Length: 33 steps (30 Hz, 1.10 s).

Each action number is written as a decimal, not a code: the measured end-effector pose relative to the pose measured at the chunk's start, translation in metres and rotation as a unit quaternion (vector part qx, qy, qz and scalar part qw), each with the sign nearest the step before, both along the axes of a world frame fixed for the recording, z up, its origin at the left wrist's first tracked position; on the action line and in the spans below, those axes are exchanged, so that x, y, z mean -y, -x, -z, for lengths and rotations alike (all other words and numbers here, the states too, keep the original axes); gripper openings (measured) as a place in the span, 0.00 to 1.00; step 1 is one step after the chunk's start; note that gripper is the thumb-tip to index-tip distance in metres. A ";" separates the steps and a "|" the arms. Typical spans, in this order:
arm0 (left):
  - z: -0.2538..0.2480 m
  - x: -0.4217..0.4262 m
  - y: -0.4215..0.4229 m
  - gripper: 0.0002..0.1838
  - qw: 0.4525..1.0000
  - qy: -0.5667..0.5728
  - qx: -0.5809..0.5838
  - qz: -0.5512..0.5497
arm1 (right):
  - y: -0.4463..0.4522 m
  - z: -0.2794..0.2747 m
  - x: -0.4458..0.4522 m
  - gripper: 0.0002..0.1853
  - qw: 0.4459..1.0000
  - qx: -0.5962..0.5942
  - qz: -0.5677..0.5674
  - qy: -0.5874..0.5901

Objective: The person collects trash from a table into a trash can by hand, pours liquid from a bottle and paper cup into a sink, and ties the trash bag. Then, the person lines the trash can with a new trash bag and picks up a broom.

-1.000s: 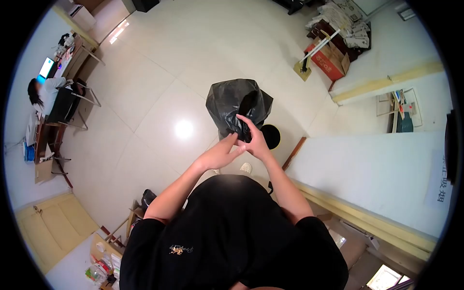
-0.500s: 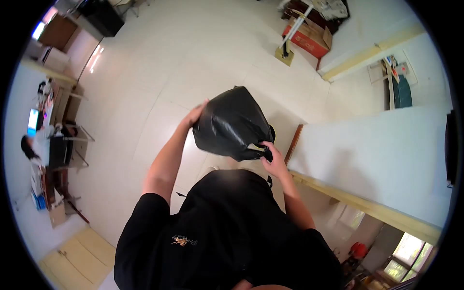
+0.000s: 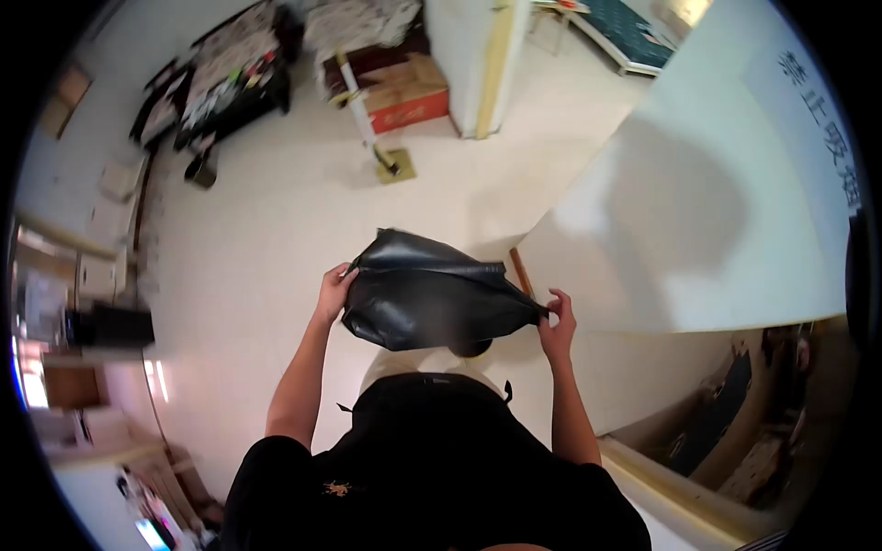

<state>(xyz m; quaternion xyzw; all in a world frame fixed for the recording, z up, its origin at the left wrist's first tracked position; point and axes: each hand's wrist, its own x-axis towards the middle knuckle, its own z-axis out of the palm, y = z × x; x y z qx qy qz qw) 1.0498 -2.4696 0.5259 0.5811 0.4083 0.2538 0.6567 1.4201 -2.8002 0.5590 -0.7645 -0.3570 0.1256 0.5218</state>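
A black plastic bag (image 3: 423, 294) is stretched sideways in front of my body, above the floor. My left hand (image 3: 334, 292) pinches its left edge between thumb and fingers. At the other end, my right hand (image 3: 557, 323) grips the bag's narrow gathered corner, with some fingers raised. Below the bag, part of a dark round bin (image 3: 470, 349) shows near my legs; the rest of it is hidden.
A white wall (image 3: 680, 211) stands at the right. Ahead on the tiled floor (image 3: 276, 211) are a red cardboard box (image 3: 409, 112) and a white pole on a yellowish base (image 3: 396, 166). A dark bin (image 3: 200, 172) stands farther left.
The bag has gone from bunched up to spread wide between my hands. My hands have moved apart, each now holding an end. The view has turned toward the right.
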 end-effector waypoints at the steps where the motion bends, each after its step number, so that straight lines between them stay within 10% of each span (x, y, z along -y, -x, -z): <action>1: -0.002 -0.017 -0.008 0.08 0.999 0.014 0.035 0.033 | 0.010 -0.003 0.010 0.26 0.999 0.003 0.047 -0.013; 7: 0.028 -0.109 -0.164 0.10 0.949 0.220 0.024 0.226 | 0.025 0.126 0.054 0.14 0.932 -0.054 0.359 0.009; 11: 0.063 -0.136 -0.269 0.10 0.894 0.095 -0.043 0.436 | 0.111 0.104 0.046 0.11 0.762 -0.372 0.508 -0.156; 17: 0.006 -0.144 -0.365 0.11 0.714 0.235 0.055 0.657 | 0.215 0.085 0.011 0.13 0.604 -0.353 0.539 -0.469; 21: 0.011 -0.133 -0.382 0.16 0.587 -0.112 -0.078 0.798 | 0.260 0.070 -0.009 0.24 0.542 -0.283 0.590 -0.527; 23: 0.047 -0.115 -0.369 0.16 0.585 -0.176 -0.117 0.783 | 0.284 0.077 -0.021 0.23 0.547 -0.272 0.569 -0.551; 27: 0.095 -0.079 -0.344 0.26 0.714 0.064 -0.218 0.662 | 0.315 0.072 -0.075 0.18 0.523 -0.229 0.556 -0.604; 33: 0.172 -0.049 -0.304 0.21 0.660 -0.163 -0.084 0.728 | 0.407 0.159 -0.146 0.20 0.365 -0.239 0.578 -0.690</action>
